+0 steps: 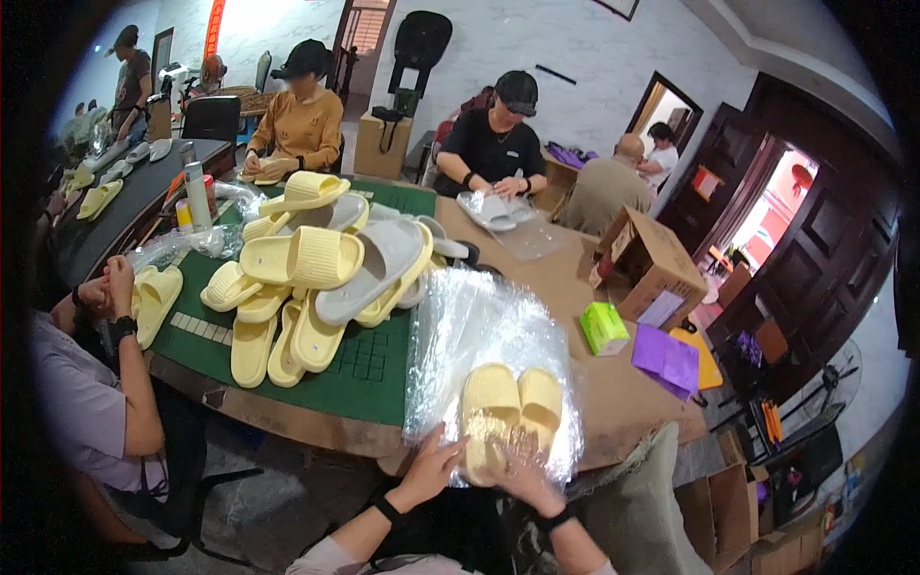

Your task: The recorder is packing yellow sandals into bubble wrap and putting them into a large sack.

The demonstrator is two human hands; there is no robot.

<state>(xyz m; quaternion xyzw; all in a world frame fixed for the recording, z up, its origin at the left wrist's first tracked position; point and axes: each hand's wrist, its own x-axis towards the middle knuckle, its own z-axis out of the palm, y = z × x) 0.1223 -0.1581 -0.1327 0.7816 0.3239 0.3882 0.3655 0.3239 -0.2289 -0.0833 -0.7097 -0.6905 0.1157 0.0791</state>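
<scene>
A pair of pale yellow slippers [491, 393] lies side by side on a pile of shiny clear plastic bags [470, 316] right in front of me. Glossy film seems to cover the heel half of the pair, though I cannot tell whether they are inside a bag. My left hand [439, 467] is at the left slipper's heel, its fingers apart and their tips near the film. Over the heels, my right hand [522, 476] is smeared by motion, and its grip cannot be made out. Left of the bags, yellow and grey slippers [326, 257] are heaped on a green mat [383, 388].
A green packet [604, 329], a purple bag [665, 361] and an open cardboard box [652, 264] are on the table's right side. Across from me, a person in black handles a grey slipper [496, 211]. Another person sits close on my left. Bottles [197, 196] stand at the far left.
</scene>
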